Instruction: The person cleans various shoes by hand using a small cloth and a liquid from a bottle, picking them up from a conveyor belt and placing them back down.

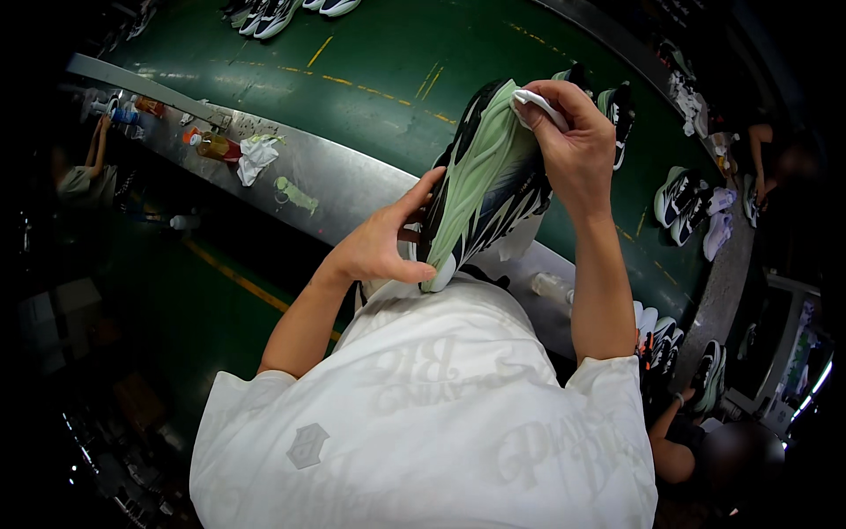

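A running shoe (476, 189) with a pale green sole and a dark blue upper is held up in front of my chest, its sole side facing me. My left hand (383, 242) grips one end of it, thumb on the green sole edge and fingers round the far side. At the upper end, my right hand (577, 132) pinches a folded white cloth (539, 108) and presses it against the sole edge.
Beyond lies a green conveyor belt (379, 66) carrying several shoes (269, 16), more shoes (680, 204) at the right. On the metal ledge (339, 189) are a bottle of amber liquid (214, 146) and crumpled white tissue (256, 160). Other people work at both sides.
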